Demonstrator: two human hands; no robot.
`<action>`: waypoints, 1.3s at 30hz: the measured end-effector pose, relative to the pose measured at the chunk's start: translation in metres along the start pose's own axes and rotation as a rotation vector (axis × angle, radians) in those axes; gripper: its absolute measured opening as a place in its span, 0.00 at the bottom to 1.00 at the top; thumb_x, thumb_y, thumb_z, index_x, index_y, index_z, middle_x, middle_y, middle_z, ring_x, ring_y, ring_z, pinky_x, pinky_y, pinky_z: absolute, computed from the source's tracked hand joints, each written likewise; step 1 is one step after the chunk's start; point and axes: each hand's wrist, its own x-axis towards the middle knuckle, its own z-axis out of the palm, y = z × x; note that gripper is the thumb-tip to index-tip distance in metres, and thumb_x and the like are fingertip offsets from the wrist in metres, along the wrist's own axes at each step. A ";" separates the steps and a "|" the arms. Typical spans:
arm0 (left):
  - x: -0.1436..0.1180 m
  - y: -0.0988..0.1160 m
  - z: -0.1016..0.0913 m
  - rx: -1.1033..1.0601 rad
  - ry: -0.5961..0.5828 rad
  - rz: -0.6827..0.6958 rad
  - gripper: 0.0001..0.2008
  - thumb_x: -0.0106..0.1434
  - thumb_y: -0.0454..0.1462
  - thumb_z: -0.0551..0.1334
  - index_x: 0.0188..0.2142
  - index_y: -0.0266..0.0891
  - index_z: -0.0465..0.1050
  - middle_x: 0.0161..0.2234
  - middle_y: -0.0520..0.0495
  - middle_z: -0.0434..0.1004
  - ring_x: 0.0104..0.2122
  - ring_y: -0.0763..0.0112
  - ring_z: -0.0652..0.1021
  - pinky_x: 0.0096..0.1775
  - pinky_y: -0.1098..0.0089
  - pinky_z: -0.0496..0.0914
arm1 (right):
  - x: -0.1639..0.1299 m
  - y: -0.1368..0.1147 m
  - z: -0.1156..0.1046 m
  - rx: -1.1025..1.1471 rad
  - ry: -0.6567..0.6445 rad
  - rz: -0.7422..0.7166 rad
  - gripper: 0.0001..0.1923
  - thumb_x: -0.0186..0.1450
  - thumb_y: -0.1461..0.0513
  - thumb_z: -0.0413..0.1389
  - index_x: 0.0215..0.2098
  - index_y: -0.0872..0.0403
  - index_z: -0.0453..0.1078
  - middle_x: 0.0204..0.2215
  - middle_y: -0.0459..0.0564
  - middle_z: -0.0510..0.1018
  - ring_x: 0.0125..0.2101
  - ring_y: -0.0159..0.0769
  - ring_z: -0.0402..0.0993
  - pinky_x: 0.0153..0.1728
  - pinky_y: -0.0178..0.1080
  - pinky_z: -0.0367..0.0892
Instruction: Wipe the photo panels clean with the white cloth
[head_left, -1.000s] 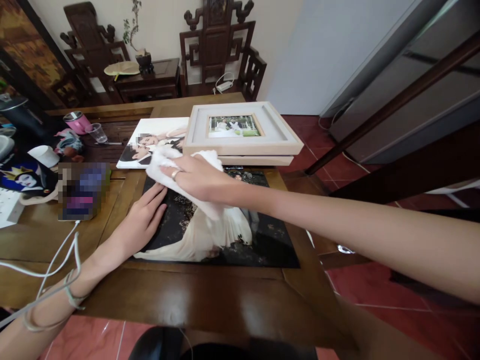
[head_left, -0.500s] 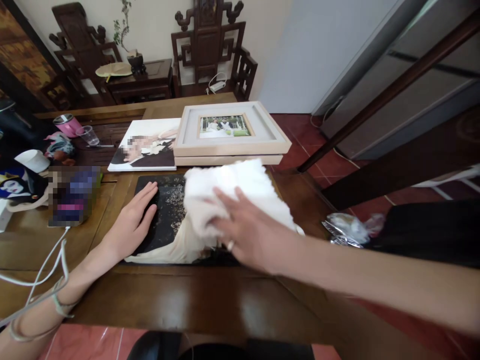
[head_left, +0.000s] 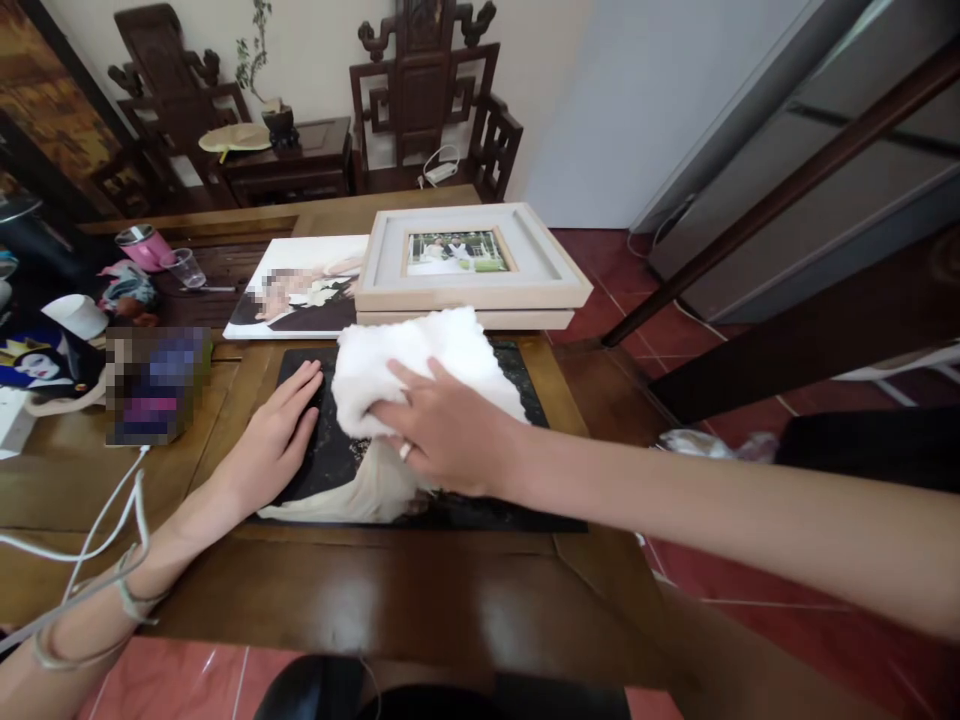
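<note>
A dark photo panel (head_left: 331,462) lies flat on the wooden table, showing a pale flowing dress on a black ground. My left hand (head_left: 274,440) rests on its left edge with the fingers stretched out flat. With my right hand (head_left: 457,430) I grip a folded white cloth (head_left: 442,335) and press it on the panel's upper middle part. The cloth and my right hand hide much of the panel. A ring is on one finger of my right hand.
Behind the panel are a stack of pale wooden picture frames (head_left: 472,297) and a white-edged photo print (head_left: 296,265). To the left are a phone (head_left: 161,385) with a white cable (head_left: 140,500), a pink mug (head_left: 144,247) and a clear cup (head_left: 187,268). Carved chairs stand beyond.
My right hand has moved left and slightly up across the panel with the white cloth, uncovering its right side. My left hand stays in place on the panel's left edge.
</note>
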 end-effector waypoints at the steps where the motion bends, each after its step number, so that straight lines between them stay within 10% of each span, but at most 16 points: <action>1: 0.000 0.000 0.000 0.001 0.001 0.001 0.25 0.71 0.41 0.48 0.62 0.27 0.61 0.66 0.35 0.59 0.66 0.59 0.60 0.65 0.57 0.55 | 0.006 0.003 -0.002 -0.005 0.022 0.022 0.21 0.68 0.67 0.45 0.57 0.61 0.67 0.52 0.66 0.75 0.64 0.59 0.54 0.56 0.65 0.55; 10: 0.000 0.000 0.000 0.001 -0.022 -0.026 0.26 0.71 0.42 0.47 0.63 0.31 0.59 0.66 0.37 0.57 0.66 0.59 0.59 0.65 0.54 0.55 | -0.039 -0.036 0.010 0.071 -0.072 -0.139 0.16 0.63 0.62 0.55 0.48 0.56 0.75 0.63 0.66 0.61 0.64 0.70 0.48 0.55 0.75 0.48; 16: 0.001 0.002 0.000 0.006 -0.028 -0.028 0.25 0.72 0.43 0.46 0.63 0.35 0.59 0.67 0.40 0.57 0.66 0.58 0.59 0.65 0.52 0.55 | -0.086 -0.059 0.040 0.013 0.209 -0.346 0.16 0.68 0.59 0.47 0.37 0.45 0.78 0.55 0.52 0.75 0.58 0.60 0.66 0.51 0.66 0.66; 22: 0.000 0.001 -0.001 0.012 -0.032 -0.015 0.25 0.72 0.43 0.46 0.64 0.36 0.59 0.67 0.40 0.56 0.66 0.58 0.58 0.65 0.51 0.54 | -0.046 -0.014 0.007 0.010 -0.027 -0.104 0.18 0.60 0.65 0.56 0.48 0.55 0.74 0.59 0.65 0.68 0.62 0.63 0.56 0.55 0.69 0.57; 29: -0.001 0.001 -0.001 0.020 -0.035 -0.012 0.25 0.72 0.43 0.46 0.64 0.33 0.58 0.67 0.38 0.55 0.66 0.59 0.58 0.65 0.53 0.54 | -0.022 0.032 -0.009 0.022 0.050 0.034 0.14 0.65 0.70 0.48 0.44 0.58 0.73 0.46 0.63 0.77 0.56 0.53 0.68 0.54 0.57 0.64; 33: 0.000 0.000 0.001 0.022 -0.038 -0.014 0.25 0.72 0.42 0.46 0.64 0.33 0.58 0.67 0.38 0.55 0.67 0.59 0.58 0.65 0.53 0.54 | -0.051 0.002 0.012 0.057 0.052 -0.035 0.15 0.60 0.67 0.55 0.45 0.57 0.74 0.59 0.66 0.68 0.64 0.64 0.51 0.57 0.70 0.52; 39: 0.000 0.001 0.002 0.020 -0.026 -0.010 0.26 0.72 0.43 0.45 0.64 0.33 0.59 0.67 0.38 0.57 0.66 0.58 0.58 0.65 0.53 0.54 | -0.097 -0.042 0.028 0.221 0.058 -0.222 0.10 0.63 0.62 0.55 0.40 0.51 0.77 0.61 0.59 0.68 0.64 0.63 0.52 0.58 0.71 0.50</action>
